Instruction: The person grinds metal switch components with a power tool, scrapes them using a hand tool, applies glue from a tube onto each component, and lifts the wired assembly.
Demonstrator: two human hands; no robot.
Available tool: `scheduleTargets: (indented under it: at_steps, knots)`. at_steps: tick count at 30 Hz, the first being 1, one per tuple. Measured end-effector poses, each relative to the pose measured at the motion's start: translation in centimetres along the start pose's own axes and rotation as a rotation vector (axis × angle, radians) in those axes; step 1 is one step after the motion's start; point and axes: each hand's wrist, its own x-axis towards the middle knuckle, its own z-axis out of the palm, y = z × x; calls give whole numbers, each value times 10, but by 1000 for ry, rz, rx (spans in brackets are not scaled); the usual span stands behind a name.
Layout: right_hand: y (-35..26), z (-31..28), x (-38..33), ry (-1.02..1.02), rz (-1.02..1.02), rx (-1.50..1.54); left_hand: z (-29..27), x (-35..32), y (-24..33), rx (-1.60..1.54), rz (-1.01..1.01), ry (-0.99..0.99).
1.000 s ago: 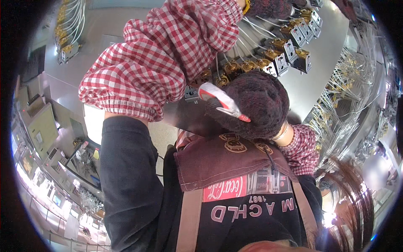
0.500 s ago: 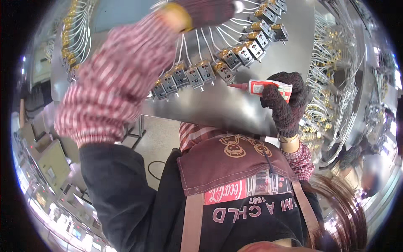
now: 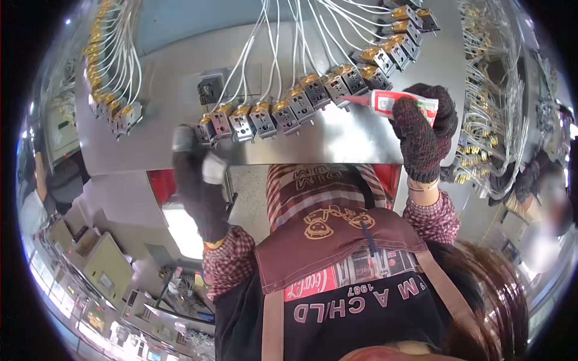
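A row of small grey sockets with brass terminals (image 3: 289, 108) hangs on white wires (image 3: 283, 42) against a shiny metal panel (image 3: 337, 141). My right hand (image 3: 421, 135), in a dark knit glove, grips a white and red tube (image 3: 391, 101). The tube's red nozzle touches a socket near the right part of the row. My left hand (image 3: 195, 186), also gloved, is at the left end of the row. It is closed around a small grey and white part (image 3: 212, 168), which is blurred.
More sockets on wires hang at the upper left (image 3: 114, 114), and dense wire bundles fill the right side (image 3: 487, 90). Beige machines (image 3: 102, 265) stand at the lower left. Other people are at the left edge (image 3: 42, 198) and the right edge (image 3: 542, 204).
My left arm, raised across the view before, has dropped to the left end of the socket row. My right hand has brought the tube's nozzle onto the row.
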Motion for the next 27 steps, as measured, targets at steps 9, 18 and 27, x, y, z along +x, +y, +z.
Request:
scheduleTargets:
  at_steps: [9, 18, 27]
  knots:
    - [-8, 6, 3, -83, -134, 48, 27, -8, -22, -145, 62, 34]
    - [-4, 6, 6, -46, -181, 19, 33, -13, -23, -88, 92, 80]
    - [-11, -4, -7, -260, -670, -326, 35, -18, -27, -206, 115, 121]
